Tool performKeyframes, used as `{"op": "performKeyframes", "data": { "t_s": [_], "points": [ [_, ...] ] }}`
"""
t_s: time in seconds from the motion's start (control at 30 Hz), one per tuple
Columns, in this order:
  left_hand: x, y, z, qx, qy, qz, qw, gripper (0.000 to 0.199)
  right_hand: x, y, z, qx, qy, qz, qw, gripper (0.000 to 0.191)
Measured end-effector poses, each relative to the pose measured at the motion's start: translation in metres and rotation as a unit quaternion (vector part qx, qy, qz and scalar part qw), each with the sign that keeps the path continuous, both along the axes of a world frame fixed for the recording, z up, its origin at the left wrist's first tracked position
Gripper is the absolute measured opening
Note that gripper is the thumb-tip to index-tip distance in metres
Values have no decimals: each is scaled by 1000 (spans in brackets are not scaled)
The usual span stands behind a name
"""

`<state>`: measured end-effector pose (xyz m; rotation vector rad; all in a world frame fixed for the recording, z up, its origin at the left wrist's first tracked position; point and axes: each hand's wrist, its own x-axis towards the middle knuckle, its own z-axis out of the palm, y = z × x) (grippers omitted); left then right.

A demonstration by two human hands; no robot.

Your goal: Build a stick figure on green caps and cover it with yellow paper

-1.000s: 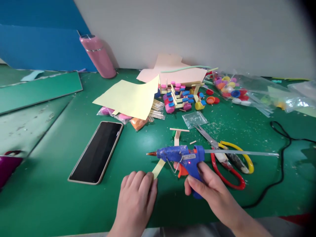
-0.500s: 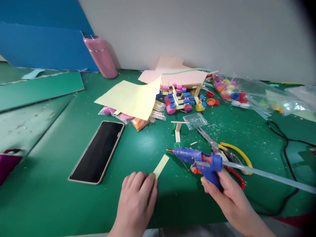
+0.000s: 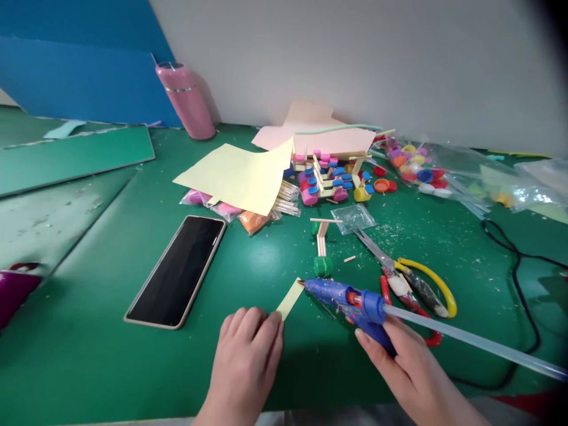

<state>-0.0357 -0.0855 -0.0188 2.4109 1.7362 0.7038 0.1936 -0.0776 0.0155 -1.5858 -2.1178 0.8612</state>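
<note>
With its fingers closed, my left hand (image 3: 249, 355) pinches the near end of a pale yellow paper strip (image 3: 290, 299) on the green table. My right hand (image 3: 406, 361) is wrapped around the handle of a blue hot glue gun (image 3: 344, 299), which has a long clear glue stick (image 3: 465, 337) coming out of its back. The gun's nozzle tip is at the far end of the strip, seeming to touch it. Just beyond the gun stands a small stick frame (image 3: 322, 238) with a green cap (image 3: 323, 266) at its near end.
Pliers (image 3: 412, 290) and scissors (image 3: 377, 248) lie right of the gun, by a black cord (image 3: 523, 296). A phone (image 3: 177, 272) lies to the left. Farther back are yellow paper (image 3: 239, 174), small assembled cars (image 3: 326, 180), a bag of caps (image 3: 412, 163) and a pink bottle (image 3: 189, 100).
My right hand has brought the glue gun down and toward me, so its nozzle now meets the strip's far end. The green cap is more exposed. My left hand stays on the strip.
</note>
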Motion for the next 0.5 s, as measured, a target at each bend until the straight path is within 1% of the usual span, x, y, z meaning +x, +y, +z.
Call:
{"op": "performKeyframes", "data": {
  "t_s": [0.13,0.5],
  "points": [
    [0,0,0,2,0,2,1000,13,0,1,0,10,7,-2,1000,28],
    [0,-1,-1,4,2,-1,1000,11,0,3,-3,-9,17,0,1000,29]
  ]
}}
